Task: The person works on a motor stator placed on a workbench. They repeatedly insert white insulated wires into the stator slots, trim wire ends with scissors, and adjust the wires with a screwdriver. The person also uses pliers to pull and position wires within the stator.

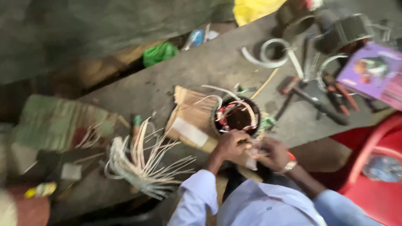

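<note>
The view is blurred throughout, so fine detail is lost; the far stator (349,31) and dark parts at the top edge are cut off by the frame, and the red chair (377,167) runs off the right side. The left hand (229,146) curls over the near rim of the stator (236,117), fingers bent together on the rim; what lies under them cannot be made out. The right hand (274,154) sits just beside it, fingers closed on a pale scrap (253,161), though the blur hides how firmly; a watch (289,166) shows at that wrist. The stator stands on cardboard (188,121) near the bench's front edge, with white strips (217,94) arching out of its bore.

The bench (197,71) has bare grey room behind the stator; left of it a loose bundle of pale strips (142,163) fans out to the edge. To the right lie pliers (335,98), a dark tool (318,106) and a purple box (370,71), well apart from the hands; white loops (270,54) lie further back. A green bag (159,53) sits beyond the bench.
</note>
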{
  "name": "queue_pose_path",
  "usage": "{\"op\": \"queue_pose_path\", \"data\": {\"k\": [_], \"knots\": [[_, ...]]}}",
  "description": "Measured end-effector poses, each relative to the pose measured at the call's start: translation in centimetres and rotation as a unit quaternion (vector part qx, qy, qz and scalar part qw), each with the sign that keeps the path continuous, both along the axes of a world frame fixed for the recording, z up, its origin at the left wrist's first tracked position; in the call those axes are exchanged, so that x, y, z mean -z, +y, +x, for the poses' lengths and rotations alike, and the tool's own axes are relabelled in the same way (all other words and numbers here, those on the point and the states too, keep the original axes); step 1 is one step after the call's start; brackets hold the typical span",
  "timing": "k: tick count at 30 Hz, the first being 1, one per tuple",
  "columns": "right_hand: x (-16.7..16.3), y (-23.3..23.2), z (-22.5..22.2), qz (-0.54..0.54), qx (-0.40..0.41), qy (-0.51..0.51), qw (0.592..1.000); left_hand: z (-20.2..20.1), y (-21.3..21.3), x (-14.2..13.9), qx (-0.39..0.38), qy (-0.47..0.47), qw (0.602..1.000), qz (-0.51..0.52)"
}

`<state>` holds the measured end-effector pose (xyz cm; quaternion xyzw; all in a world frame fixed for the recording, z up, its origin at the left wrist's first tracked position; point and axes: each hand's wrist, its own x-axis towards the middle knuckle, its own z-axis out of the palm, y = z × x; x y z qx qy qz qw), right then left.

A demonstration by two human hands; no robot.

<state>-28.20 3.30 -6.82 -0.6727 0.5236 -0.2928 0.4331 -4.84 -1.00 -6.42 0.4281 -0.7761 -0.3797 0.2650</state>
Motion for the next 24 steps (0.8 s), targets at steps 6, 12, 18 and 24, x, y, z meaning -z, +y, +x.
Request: {"op": "queue_pose_path", "data": {"k": [6,12,18,24], "knots": [[-1.0,-0.1,-1.6,-0.159,-0.111,0.057,0.979,0.0,-1.9,-2.5,0.100,-0.017,0.994,0.043],[-6.5,-2.9,-4.8,-0.318,-0.215,0.176,0.906,0.4,-1.8,-3.5,0.091,-0.040,0.982,0.160],[-5.4,-8.2,0.4,-0.510,-0.305,0.282,0.753,-0.3,-2.9,-4.7,0.088,-0.059,0.969,0.222],[-7.8,-10.0,0.8,-0.440,-0.496,0.261,0.702,-0.8,-1.7,-5.1,0.030,-0.099,0.965,0.240]]}}
